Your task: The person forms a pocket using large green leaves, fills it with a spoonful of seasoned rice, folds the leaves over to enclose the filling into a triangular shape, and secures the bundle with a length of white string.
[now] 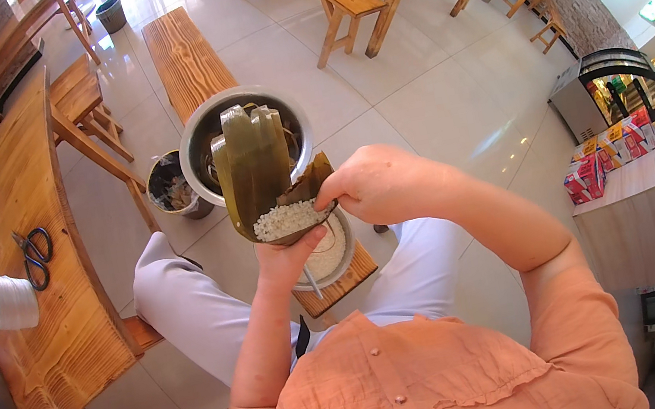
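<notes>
My left hand (291, 257) holds folded bamboo leaves (254, 158) from below, their long ends pointing away from me. In the fold lies a heap of white rice grains (287, 219). The fingers of my right hand (364, 188) pinch the right side of the leaf, at the edge of the rice. Beneath my hands, a metal bowl of rice (330, 256) rests on a wooden bench, with a spoon handle (313, 282) sticking out over its rim. Beyond it stands a large metal basin (298, 111) with more leaves inside, partly hidden by those I hold.
At left, a wooden table (65, 356) carries scissors (35, 256) and a roll of white string (9, 301). A lined waste bin (196, 206) stands beside the basin. A counter with several boxes (611, 154) is at right. Long wooden benches (190, 58) extend ahead.
</notes>
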